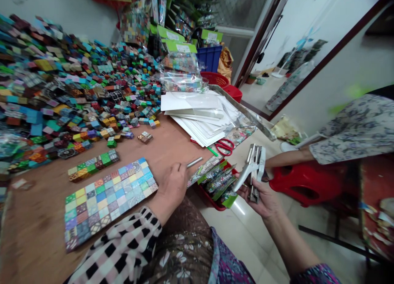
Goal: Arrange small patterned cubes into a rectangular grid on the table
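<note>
My left hand [174, 187] rests at the table's front edge, fingers curled around a thin silver strip [194, 162] that looks like a row of staples. One end of the strip sticks out past the fingers. Off the table to the right, my right hand [264, 200] grips a silver plier stapler [255, 165], held upright. To the left of my left hand lies a flat slab of patterned mosaic blocks [111, 200]. Behind the slab sits a short row of similar blocks [93, 165].
A large heap of small colored blocks [76, 87] covers the table's back left. White cards [200, 115] and red scissors [224, 147] lie ahead. A red basket of green-topped packets [220, 183] is below the edge. Another person's arm [292, 156] and a red stool [308, 183] are right.
</note>
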Demonstrator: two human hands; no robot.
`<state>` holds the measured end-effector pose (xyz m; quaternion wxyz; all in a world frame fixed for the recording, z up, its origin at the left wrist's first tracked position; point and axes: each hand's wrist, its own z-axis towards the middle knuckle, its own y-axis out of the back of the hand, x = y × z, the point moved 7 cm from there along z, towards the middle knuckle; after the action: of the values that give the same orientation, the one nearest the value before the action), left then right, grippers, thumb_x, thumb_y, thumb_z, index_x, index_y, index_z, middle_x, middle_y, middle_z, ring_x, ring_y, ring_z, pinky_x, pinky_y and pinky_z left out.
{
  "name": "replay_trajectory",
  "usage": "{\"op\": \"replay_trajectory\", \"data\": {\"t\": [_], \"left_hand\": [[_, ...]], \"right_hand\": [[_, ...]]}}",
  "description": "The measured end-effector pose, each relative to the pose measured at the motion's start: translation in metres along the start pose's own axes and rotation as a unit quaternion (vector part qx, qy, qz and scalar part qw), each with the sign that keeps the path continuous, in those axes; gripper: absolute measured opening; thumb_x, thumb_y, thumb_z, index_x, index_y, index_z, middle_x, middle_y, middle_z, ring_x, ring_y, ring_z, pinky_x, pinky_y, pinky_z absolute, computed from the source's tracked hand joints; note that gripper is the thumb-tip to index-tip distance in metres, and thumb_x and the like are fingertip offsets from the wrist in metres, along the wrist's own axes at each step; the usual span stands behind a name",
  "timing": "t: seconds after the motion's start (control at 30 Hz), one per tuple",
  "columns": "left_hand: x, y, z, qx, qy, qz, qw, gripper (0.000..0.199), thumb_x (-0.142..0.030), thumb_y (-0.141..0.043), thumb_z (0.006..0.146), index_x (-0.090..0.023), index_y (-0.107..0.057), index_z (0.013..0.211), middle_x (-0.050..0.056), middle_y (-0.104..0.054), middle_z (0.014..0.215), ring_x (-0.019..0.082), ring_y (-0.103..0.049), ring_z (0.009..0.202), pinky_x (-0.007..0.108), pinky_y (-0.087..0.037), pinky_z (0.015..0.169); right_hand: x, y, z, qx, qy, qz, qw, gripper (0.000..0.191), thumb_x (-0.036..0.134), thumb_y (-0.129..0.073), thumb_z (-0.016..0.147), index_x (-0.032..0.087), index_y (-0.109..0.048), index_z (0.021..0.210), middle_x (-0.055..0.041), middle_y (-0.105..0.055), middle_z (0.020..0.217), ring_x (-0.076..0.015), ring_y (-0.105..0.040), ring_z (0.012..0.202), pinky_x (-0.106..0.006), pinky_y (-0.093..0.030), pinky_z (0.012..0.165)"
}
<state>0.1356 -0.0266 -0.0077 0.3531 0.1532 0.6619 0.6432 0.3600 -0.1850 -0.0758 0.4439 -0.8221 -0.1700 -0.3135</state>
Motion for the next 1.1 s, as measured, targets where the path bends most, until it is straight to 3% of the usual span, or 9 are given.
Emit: {"op": "replay_trajectory", "data": {"t": [0.17,0.3,0.4,0.5,0.67,0.87,0.97,1.1], "left_hand": [[0.000,-0.001,-0.007,-0.078,-0.015,-0.026,0.996,0.036,-0.023,-0.045,0.095,-0.010,-0.052,0.128,0.020,-0.058,0.125,0.031,-0.060,0.108,0.045,-0.049,0.093],[0.000,-0.009,-0.012,-0.091,-0.026,-0.024,0.995,0.040,-0.023,-0.045,0.095,-0.010,-0.051,0.132,0.024,-0.053,0.133,0.035,-0.056,0.117,0.049,-0.047,0.097],[0.001,-0.014,-0.016,-0.100,-0.036,-0.021,0.994,0.040,-0.021,-0.044,0.095,-0.017,-0.053,0.134,0.022,-0.048,0.139,0.034,-0.057,0.116,0.047,-0.047,0.097],[-0.001,-0.015,-0.020,-0.100,-0.049,-0.039,0.993,0.036,-0.019,-0.044,0.095,-0.026,-0.059,0.128,0.018,-0.053,0.129,0.029,-0.062,0.101,0.044,-0.050,0.091],[-0.003,0.000,-0.023,-0.121,-0.046,-0.046,0.990,0.029,-0.030,-0.042,0.097,-0.017,-0.067,0.100,0.014,-0.056,0.100,0.024,-0.060,0.084,0.038,-0.052,0.080],[-0.009,0.006,-0.026,-0.062,-0.104,-0.111,0.986,0.037,-0.037,-0.035,0.099,-0.018,-0.067,0.097,0.011,-0.063,0.087,0.022,-0.061,0.083,0.034,-0.048,0.080],[-0.014,0.003,-0.030,-0.010,-0.166,-0.140,0.976,0.038,-0.041,-0.038,0.098,-0.020,-0.069,0.092,0.010,-0.064,0.082,0.022,-0.060,0.081,0.033,-0.045,0.080],[-0.015,0.002,-0.032,0.026,-0.205,-0.204,0.957,0.040,-0.048,-0.040,0.095,-0.020,-0.067,0.084,0.008,-0.062,0.074,0.021,-0.056,0.072,0.032,-0.041,0.071]], "right_hand": [[-0.011,-0.015,-0.002,0.026,-0.026,-0.009,0.999,0.036,0.024,-0.081,0.069,0.016,-0.069,0.102,-0.0111,-0.076,0.102,-0.0245,-0.074,0.086,-0.040,-0.060,0.083],[-0.016,-0.028,-0.002,0.047,-0.031,-0.019,0.998,0.041,0.026,-0.083,0.067,0.017,-0.068,0.104,-0.0122,-0.076,0.101,-0.0246,-0.074,0.084,-0.039,-0.060,0.079],[-0.019,-0.037,0.000,0.066,-0.039,-0.031,0.997,0.040,0.026,-0.084,0.067,0.017,-0.067,0.102,-0.0112,-0.076,0.098,-0.0250,-0.074,0.078,-0.042,-0.061,0.077],[-0.019,-0.044,0.002,0.076,-0.045,-0.038,0.995,0.039,0.027,-0.084,0.067,0.016,-0.068,0.101,-0.0120,-0.076,0.100,-0.0255,-0.074,0.075,-0.043,-0.061,0.074],[-0.017,-0.056,0.004,0.067,-0.034,-0.054,0.996,0.035,0.030,-0.081,0.072,0.016,-0.069,0.102,-0.0112,-0.075,0.107,-0.0243,-0.074,0.075,-0.039,-0.063,0.071],[-0.023,-0.082,-0.008,0.113,-0.038,-0.089,0.989,0.040,0.037,-0.083,0.070,0.017,-0.066,0.100,-0.0117,-0.076,0.101,-0.0205,-0.073,0.065,-0.031,-0.062,0.062],[-0.032,-0.101,-0.012,0.141,-0.049,-0.106,0.983,0.044,0.041,-0.084,0.068,0.017,-0.063,0.099,-0.0085,-0.076,0.086,-0.0168,-0.069,0.055,-0.024,-0.057,0.051],[-0.046,-0.127,-0.009,0.184,-0.053,-0.121,0.974,0.044,0.049,-0.079,0.073,0.018,-0.055,0.095,0.0046,-0.063,0.054,-0.0095,-0.051,0.036,-0.017,-0.040,0.035]]}}
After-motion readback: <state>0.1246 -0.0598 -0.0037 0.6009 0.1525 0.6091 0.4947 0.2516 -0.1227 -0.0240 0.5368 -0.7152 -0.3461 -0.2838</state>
